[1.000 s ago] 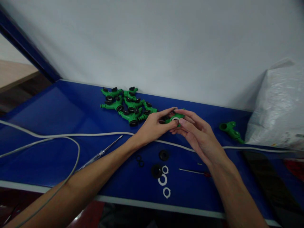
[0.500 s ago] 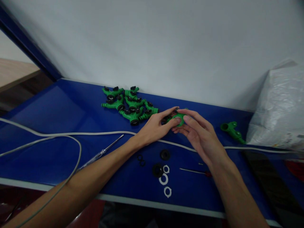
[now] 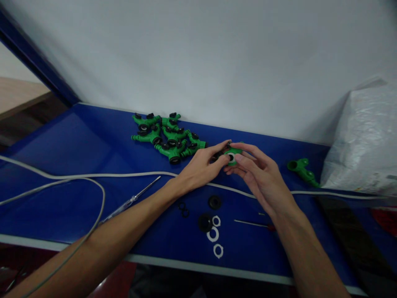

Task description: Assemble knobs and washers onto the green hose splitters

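Between my two hands is a green hose splitter (image 3: 234, 151), its round opening turned toward me with a white ring (image 3: 232, 157) in it. My left hand (image 3: 208, 163) is closed on the splitter's left side, the thumb at the rim of the opening. From the right, my right hand (image 3: 259, 165) wraps round it, thumb pressing near the ring. Fingers cover much of the splitter. Below on the table lie black round caps (image 3: 205, 222), white notched rings (image 3: 218, 251) and small black O-rings (image 3: 183, 209).
Several green hose splitters with black valve handles (image 3: 173, 152) are grouped at the back left. A bare green splitter body (image 3: 300, 167) lies right, by a plastic-wrapped bundle (image 3: 359, 140). A white cable (image 3: 124, 174) crosses the blue table. Two screwdrivers (image 3: 133, 199) lie in front.
My left thumb has drawn back a little from the opening, so the white ring and dark hole now show. Both hands stay on the splitter.
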The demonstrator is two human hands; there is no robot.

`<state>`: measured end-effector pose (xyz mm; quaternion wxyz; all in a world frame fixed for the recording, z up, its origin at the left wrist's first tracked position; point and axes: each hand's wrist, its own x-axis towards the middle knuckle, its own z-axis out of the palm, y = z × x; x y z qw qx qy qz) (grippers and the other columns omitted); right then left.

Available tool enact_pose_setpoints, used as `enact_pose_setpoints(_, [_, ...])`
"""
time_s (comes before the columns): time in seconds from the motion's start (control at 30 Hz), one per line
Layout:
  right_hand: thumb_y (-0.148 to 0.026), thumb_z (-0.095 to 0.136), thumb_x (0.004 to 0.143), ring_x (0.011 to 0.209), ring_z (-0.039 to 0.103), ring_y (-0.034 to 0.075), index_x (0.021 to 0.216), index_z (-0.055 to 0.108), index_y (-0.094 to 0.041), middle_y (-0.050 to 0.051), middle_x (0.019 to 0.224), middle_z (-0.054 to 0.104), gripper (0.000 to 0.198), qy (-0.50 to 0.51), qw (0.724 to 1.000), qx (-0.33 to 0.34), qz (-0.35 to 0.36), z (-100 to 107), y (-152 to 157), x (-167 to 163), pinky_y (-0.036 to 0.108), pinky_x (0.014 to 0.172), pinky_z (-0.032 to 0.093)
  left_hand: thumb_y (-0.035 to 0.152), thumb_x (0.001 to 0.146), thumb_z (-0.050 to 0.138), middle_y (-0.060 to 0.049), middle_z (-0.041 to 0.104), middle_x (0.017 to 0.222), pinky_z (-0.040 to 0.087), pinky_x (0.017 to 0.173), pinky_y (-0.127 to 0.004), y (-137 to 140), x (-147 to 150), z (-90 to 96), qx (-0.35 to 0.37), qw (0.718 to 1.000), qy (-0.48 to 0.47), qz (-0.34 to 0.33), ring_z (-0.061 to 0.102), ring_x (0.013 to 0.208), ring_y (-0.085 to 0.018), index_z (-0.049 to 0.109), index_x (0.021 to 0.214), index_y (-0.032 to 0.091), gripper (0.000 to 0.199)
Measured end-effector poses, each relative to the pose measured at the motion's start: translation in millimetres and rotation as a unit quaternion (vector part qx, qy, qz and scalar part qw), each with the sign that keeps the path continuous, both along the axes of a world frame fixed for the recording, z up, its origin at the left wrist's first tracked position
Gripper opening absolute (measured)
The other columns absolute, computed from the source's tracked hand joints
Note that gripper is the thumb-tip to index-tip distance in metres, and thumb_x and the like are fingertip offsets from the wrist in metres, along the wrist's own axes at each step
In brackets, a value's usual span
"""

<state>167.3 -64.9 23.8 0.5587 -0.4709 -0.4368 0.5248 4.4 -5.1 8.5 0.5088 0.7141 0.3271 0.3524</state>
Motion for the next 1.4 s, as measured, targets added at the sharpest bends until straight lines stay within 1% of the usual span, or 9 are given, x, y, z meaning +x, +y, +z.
enact_pose_setpoints(0.27, [-0.034,0.082,0.083,0.080,0.075,0.018,0.111,0.074,-0.026,0.003,0.105,0.077,0.030,-0.028,1.000,0.005,-0.001,-1,0,-1,0.036,0.077,0.063,0.034,0.097,0.050,-0.009,0.078,0.116,0.055,0.090,-0.035,-1,1,-2.0,0.048,0.998,0.046,0.012,0.071,0.098,-0.023,0.051,0.153,0.009,0.061])
enact_pose_setpoints(0.47, [-0.031,0.081,0.083,0.075,0.075,0.017,0.109,0.074,-0.027,0.001,0.097,0.078,0.027,-0.021,1.000,0.013,-0.007,-3,1,-1,0.038,0.078,0.063,0.042,0.100,0.047,-0.010,0.066,0.144,0.044,0.113,-0.038,5,0,-1.8,-0.052,0.998,-0.038,-0.009,0.062,0.130,-0.027,0.062,0.145,0.012,0.056])
enact_pose_setpoints(0.6, [-0.027,0.080,0.084,0.076,0.074,0.017,0.110,0.073,-0.028,0.000,0.094,0.078,0.027,-0.018,1.000,0.011,-0.001,-2,0,-1,0.037,0.078,0.063,0.042,0.100,0.052,-0.009,0.064,0.147,0.035,0.120,-0.036,9,0,-3.2,-0.044,0.998,-0.051,-0.007,0.056,0.138,-0.026,0.066,0.139,0.014,0.051])
enact_pose_setpoints(0.67, [-0.025,0.081,0.082,0.076,0.074,0.017,0.111,0.072,-0.028,0.000,0.095,0.077,0.031,-0.024,1.000,0.005,0.002,-1,-1,-1,0.037,0.078,0.063,0.043,0.099,0.054,-0.009,0.069,0.140,0.041,0.114,-0.034,8,0,-4.4,-0.030,0.998,-0.053,-0.003,0.060,0.131,-0.025,0.067,0.137,0.015,0.048])
enact_pose_setpoints(0.77, [-0.024,0.082,0.079,0.077,0.074,0.016,0.112,0.071,-0.028,0.000,0.102,0.077,0.035,-0.028,1.000,-0.002,0.002,1,-2,-2,0.036,0.078,0.062,0.045,0.099,0.056,-0.009,0.075,0.112,0.052,0.092,-0.031,7,1,-6.3,-0.048,0.997,-0.062,-0.010,0.068,0.099,-0.021,0.064,0.138,0.014,0.051])
enact_pose_setpoints(0.83, [-0.024,0.081,0.079,0.076,0.073,0.016,0.113,0.070,-0.028,0.000,0.102,0.076,0.036,-0.030,1.000,-0.004,0.005,2,-2,-2,0.035,0.075,0.061,0.045,0.099,0.056,-0.006,0.072,0.094,0.052,0.079,-0.028,5,2,-7.2,-0.068,0.995,-0.070,-0.018,0.064,0.080,-0.016,0.062,0.141,0.014,0.053])
enact_pose_setpoints(0.9, [-0.024,0.080,0.080,0.073,0.071,0.015,0.114,0.068,-0.027,-0.001,0.096,0.076,0.036,-0.032,0.999,-0.001,0.015,3,-1,-2,0.034,0.071,0.060,0.045,0.099,0.056,-0.003,0.067,0.087,0.049,0.072,-0.027,5,2,-7.9,-0.078,0.993,-0.079,-0.024,0.059,0.071,-0.013,0.060,0.142,0.015,0.052])
enact_pose_setpoints(1.17, [-0.024,0.076,0.085,0.067,0.069,0.013,0.120,0.067,-0.027,-0.002,0.089,0.072,0.037,-0.037,0.999,0.011,0.031,3,-2,-5,0.032,0.065,0.058,0.044,0.100,0.055,-0.003,0.063,0.089,0.045,0.067,-0.025,5,0,-8.3,-0.080,0.993,-0.080,-0.038,0.056,0.072,-0.012,0.058,0.145,0.021,0.050])
enact_pose_setpoints(1.4, [-0.022,0.078,0.083,0.069,0.069,0.012,0.120,0.069,-0.027,0.000,0.104,0.072,0.038,-0.045,0.998,0.018,0.036,4,-3,-2,0.033,0.067,0.059,0.044,0.101,0.053,-0.001,0.062,0.086,0.045,0.069,-0.025,3,2,-5.9,-0.097,0.990,-0.090,-0.046,0.054,0.070,-0.011,0.058,0.143,0.018,0.050])
